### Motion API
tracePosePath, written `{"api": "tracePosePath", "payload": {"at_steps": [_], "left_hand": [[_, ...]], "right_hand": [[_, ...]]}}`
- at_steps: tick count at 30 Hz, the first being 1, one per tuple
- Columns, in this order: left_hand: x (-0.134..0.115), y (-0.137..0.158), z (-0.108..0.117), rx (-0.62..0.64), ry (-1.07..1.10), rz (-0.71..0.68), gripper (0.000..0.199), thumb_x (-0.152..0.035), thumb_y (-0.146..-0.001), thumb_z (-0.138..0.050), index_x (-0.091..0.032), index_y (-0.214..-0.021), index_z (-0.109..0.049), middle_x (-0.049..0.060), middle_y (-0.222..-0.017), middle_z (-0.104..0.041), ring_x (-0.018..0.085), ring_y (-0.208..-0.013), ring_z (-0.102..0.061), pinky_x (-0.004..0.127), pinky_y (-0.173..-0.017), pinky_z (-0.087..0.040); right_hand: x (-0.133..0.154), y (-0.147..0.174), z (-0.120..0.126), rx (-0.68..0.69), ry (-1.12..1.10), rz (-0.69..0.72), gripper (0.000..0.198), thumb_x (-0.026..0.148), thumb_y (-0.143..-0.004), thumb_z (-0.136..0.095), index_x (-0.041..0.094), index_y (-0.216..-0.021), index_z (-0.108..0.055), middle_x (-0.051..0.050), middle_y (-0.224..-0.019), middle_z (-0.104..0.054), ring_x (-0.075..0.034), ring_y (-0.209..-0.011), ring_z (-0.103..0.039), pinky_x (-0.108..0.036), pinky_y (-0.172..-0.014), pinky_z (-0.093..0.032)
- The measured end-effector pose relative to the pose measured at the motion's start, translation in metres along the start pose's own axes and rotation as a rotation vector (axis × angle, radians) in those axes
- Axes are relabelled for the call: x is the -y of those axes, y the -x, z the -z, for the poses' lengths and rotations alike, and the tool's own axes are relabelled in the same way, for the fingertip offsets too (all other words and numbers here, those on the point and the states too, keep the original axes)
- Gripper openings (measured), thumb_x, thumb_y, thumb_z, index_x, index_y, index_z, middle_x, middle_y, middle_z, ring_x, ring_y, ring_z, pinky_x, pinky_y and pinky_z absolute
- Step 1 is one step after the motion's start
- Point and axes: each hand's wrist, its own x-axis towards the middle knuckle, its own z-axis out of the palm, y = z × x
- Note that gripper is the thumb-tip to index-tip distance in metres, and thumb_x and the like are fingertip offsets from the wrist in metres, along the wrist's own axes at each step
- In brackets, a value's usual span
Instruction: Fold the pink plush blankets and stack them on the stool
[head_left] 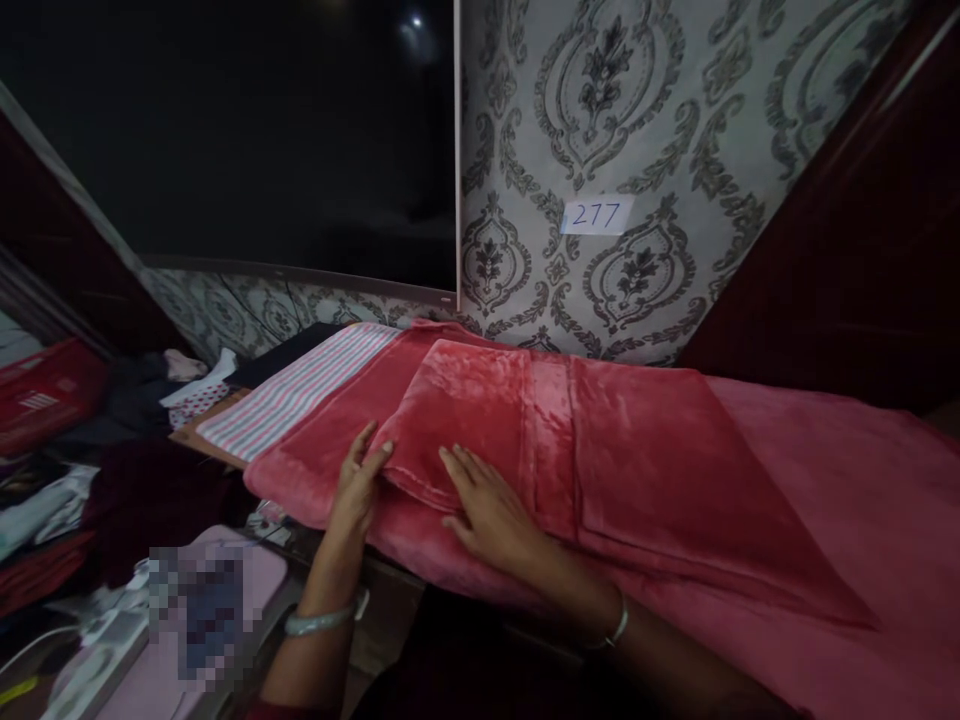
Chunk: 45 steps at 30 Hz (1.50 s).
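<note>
A red plush blanket [645, 450] lies in folded layers on a larger pink-red plush cloth [817, 470]. At the left corner of its folded part, my left hand [358, 478] rests with thumb and fingers apart, touching the edge. My right hand [487, 505] lies nearly flat on the front of the same folded part, its fingers stretched out and pointing up and left. Neither hand is closed around the fabric. A lighter, shinier band runs across the blanket to the right of my hands.
A striped cloth [300, 390] and a dark flat item [289, 352] lie to the left. A large dark TV screen [247, 130] hangs behind, beside a paper label [598, 214] reading 277. Lower left are a pink surface [259, 575], a power strip [105, 650] and piled clothes [150, 490].
</note>
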Motion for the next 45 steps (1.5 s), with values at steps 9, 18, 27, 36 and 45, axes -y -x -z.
{"api": "tracePosePath", "payload": {"at_steps": [9,18,27,36,45], "left_hand": [[0.013,-0.001,-0.004,0.054,-0.1,-0.239,0.07,-0.044,-0.066,-0.085,-0.022,-0.13,-0.067,0.008,-0.143,-0.061,0.027,-0.137,-0.051,0.034,-0.112,-0.039],[0.029,-0.013,0.003,-0.008,0.008,-0.21,0.058,-0.047,-0.066,-0.082,-0.019,-0.116,-0.072,0.005,-0.11,-0.074,0.021,-0.105,-0.066,0.031,-0.094,-0.048],[0.034,-0.012,0.027,-0.022,-0.189,-0.142,0.081,-0.046,-0.06,-0.081,-0.019,-0.133,-0.059,0.002,-0.092,-0.071,0.013,-0.061,-0.059,0.025,-0.059,-0.048],[0.037,-0.024,0.047,-0.093,-0.638,-0.448,0.064,-0.042,-0.071,-0.066,-0.019,-0.13,-0.06,0.011,-0.116,-0.066,0.027,-0.104,-0.064,0.041,-0.088,-0.055],[0.016,-0.06,0.005,0.18,-1.167,-0.777,0.055,-0.037,-0.088,-0.055,-0.017,-0.139,-0.061,0.019,-0.151,-0.051,0.038,-0.145,-0.042,0.06,-0.119,-0.03]], "right_hand": [[0.031,-0.049,-0.021,0.016,0.058,-0.121,0.087,0.017,-0.091,-0.059,0.025,-0.165,-0.015,-0.018,-0.164,-0.034,-0.033,-0.149,-0.037,-0.051,-0.115,-0.039],[0.037,-0.061,-0.011,0.041,0.13,-0.125,0.079,0.031,-0.095,-0.057,0.02,-0.164,-0.02,-0.019,-0.151,-0.052,-0.033,-0.135,-0.052,-0.049,-0.107,-0.045],[0.01,-0.073,0.002,0.031,0.102,0.012,0.059,0.041,-0.1,-0.053,0.019,-0.155,-0.043,-0.015,-0.144,-0.06,-0.029,-0.13,-0.055,-0.047,-0.111,-0.04],[-0.074,-0.084,0.024,0.155,0.363,-0.17,0.07,0.047,-0.1,-0.053,0.027,-0.162,-0.028,-0.011,-0.17,-0.017,-0.036,-0.156,-0.015,-0.059,-0.123,-0.014],[-0.139,-0.146,0.073,-0.184,0.185,-0.323,0.049,0.018,-0.091,-0.056,0.016,-0.14,-0.061,-0.013,-0.142,-0.062,-0.024,-0.131,-0.057,-0.034,-0.112,-0.041]]}}
